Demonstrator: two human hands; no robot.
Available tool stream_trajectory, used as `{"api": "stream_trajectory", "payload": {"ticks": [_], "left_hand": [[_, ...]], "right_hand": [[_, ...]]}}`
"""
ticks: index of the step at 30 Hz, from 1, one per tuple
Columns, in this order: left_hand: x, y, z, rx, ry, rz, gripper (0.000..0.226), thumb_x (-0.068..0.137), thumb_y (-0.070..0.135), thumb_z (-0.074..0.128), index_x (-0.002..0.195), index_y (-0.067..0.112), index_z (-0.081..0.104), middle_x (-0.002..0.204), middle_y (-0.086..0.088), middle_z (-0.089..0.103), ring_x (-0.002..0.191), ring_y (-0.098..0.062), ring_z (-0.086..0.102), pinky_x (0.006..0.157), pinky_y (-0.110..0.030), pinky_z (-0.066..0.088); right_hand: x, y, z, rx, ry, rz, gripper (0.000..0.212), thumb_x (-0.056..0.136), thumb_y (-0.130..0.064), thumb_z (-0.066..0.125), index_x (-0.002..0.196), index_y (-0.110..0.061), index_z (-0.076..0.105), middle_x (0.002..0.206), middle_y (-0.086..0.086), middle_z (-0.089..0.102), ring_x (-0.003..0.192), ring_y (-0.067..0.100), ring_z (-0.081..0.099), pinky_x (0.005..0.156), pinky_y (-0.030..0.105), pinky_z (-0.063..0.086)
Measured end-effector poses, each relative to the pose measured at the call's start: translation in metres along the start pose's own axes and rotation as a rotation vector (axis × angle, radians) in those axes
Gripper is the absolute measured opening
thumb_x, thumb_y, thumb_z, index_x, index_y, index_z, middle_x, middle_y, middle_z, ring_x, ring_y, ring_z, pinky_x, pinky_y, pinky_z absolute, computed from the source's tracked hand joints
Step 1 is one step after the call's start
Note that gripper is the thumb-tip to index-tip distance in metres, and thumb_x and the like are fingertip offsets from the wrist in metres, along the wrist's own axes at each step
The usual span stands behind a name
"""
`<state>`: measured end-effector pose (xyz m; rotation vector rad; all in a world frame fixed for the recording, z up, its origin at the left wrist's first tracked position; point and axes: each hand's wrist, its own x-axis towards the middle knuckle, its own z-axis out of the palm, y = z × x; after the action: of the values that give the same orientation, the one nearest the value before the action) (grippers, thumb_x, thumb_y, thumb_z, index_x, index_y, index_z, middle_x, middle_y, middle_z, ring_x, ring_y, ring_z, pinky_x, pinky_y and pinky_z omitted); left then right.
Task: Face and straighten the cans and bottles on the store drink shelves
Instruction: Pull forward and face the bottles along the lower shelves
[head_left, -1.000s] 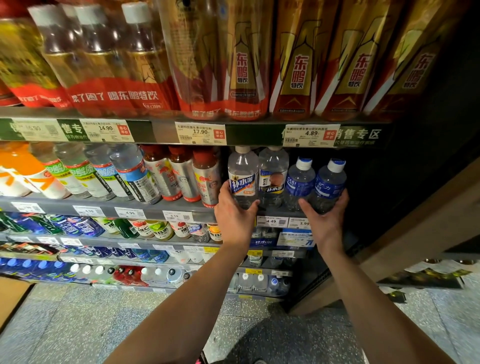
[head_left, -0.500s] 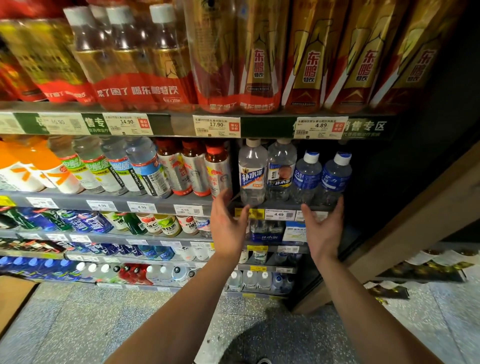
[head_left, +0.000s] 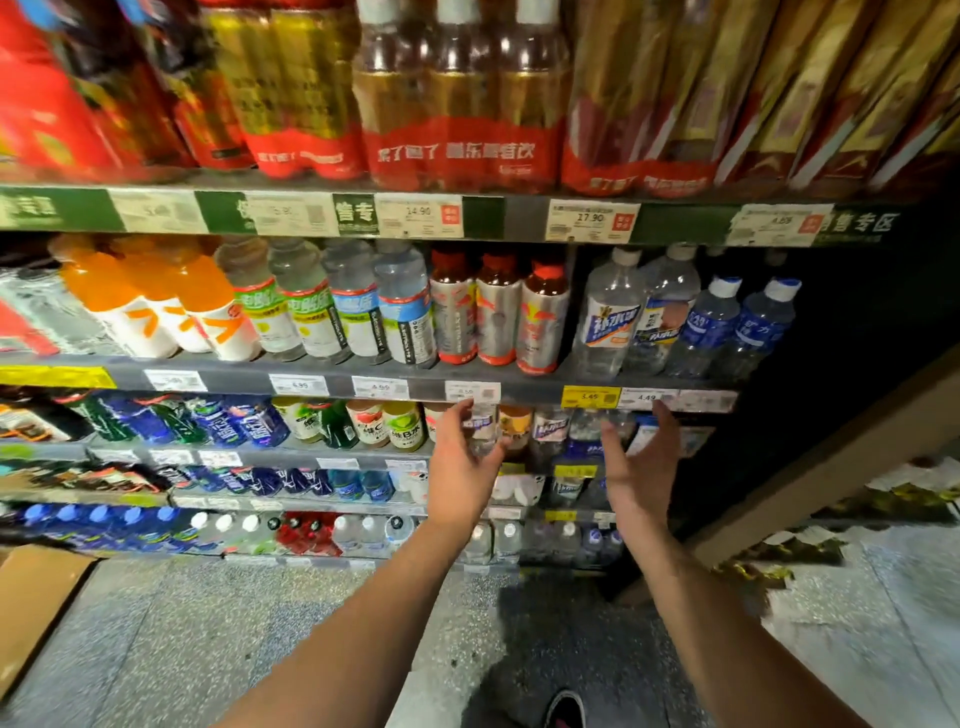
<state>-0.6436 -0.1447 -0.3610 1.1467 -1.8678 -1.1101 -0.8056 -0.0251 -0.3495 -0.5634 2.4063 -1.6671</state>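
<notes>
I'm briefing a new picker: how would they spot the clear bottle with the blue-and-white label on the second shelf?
Start at the grey second shelf, the one with the yellow price tag on its edge. Right of the three red-capped silver bottles stands the tall clear plastic bottle with the blue-and-white label. Its right neighbour carries a pinkish label patch, and the two blue-labelled bottles beyond are shorter.

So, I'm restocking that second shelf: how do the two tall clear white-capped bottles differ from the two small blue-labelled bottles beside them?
The tall clear white-capped bottles stand higher and wider than the small blue-labelled bottles. The tall pair's labels are mostly white with blue lettering; the small pair's wraps are solid blue. The small pair's white caps have a blue band; the tall pair's are plain. All four stand upright, labels forward, holding clear liquid.
</notes>
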Motion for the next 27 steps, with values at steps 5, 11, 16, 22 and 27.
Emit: {"api": "stream_trajectory", "payload": {"ticks": [5, 11, 16, 22, 27], "left_hand": [[-0.009, -0.035, -0.048, 0.069, -0.126, 0.012, 0.067, 0.082, 0.037, 0.079, 0.138, 0.021, 0.044, 0.130, 0.004, 0.055, 0.115, -0.014, 0.058, 0.094, -0.035, 0.051], [-0.021, -0.062, -0.057, 0.092, -0.233, -0.008, 0.065, 0.082, 0.040, 0.078, 0.135, 0.020, 0.046, 0.129, 0.001, 0.055, 0.119, -0.019, 0.055, 0.098, -0.045, 0.050], [-0.025, -0.068, -0.036, 0.097, -0.249, -0.037, 0.065, 0.079, 0.039, 0.081, 0.132, 0.019, 0.049, 0.128, 0.000, 0.058, 0.116, -0.020, 0.057, 0.097, -0.046, 0.051], [-0.015, -0.072, 0.012, 0.078, -0.189, -0.123, 0.064, 0.078, 0.035, 0.084, 0.131, 0.018, 0.053, 0.128, 0.003, 0.059, 0.113, -0.015, 0.058, 0.097, -0.042, 0.052], [0.011, -0.087, 0.061, 0.114, -0.115, -0.128, 0.061, 0.078, 0.035, 0.083, 0.130, 0.018, 0.054, 0.126, 0.001, 0.058, 0.115, -0.015, 0.057, 0.100, -0.030, 0.047]], "right_hand": [[-0.050, -0.007, 0.041, -0.101, 0.020, 0.041, 0.065, 0.092, -0.033, 0.068, 0.145, -0.007, 0.041, 0.148, 0.014, 0.044, 0.138, 0.029, 0.040, 0.112, 0.026, 0.033], [-0.089, 0.012, 0.058, -0.147, -0.039, 0.096, 0.062, 0.094, -0.039, 0.064, 0.145, -0.014, 0.041, 0.147, 0.006, 0.044, 0.135, 0.024, 0.042, 0.110, 0.044, 0.038], [-0.081, 0.035, 0.057, -0.178, -0.052, 0.150, 0.065, 0.090, -0.044, 0.067, 0.144, -0.016, 0.044, 0.147, 0.006, 0.046, 0.136, 0.023, 0.042, 0.110, 0.039, 0.038], [-0.043, 0.066, 0.067, -0.176, -0.062, 0.129, 0.059, 0.087, -0.034, 0.073, 0.136, -0.009, 0.050, 0.136, 0.012, 0.051, 0.124, 0.027, 0.051, 0.091, 0.025, 0.039], [-0.004, 0.099, 0.090, -0.216, -0.130, 0.091, 0.059, 0.085, -0.032, 0.075, 0.134, -0.009, 0.052, 0.134, 0.011, 0.054, 0.123, 0.025, 0.051, 0.088, 0.023, 0.037]]}}
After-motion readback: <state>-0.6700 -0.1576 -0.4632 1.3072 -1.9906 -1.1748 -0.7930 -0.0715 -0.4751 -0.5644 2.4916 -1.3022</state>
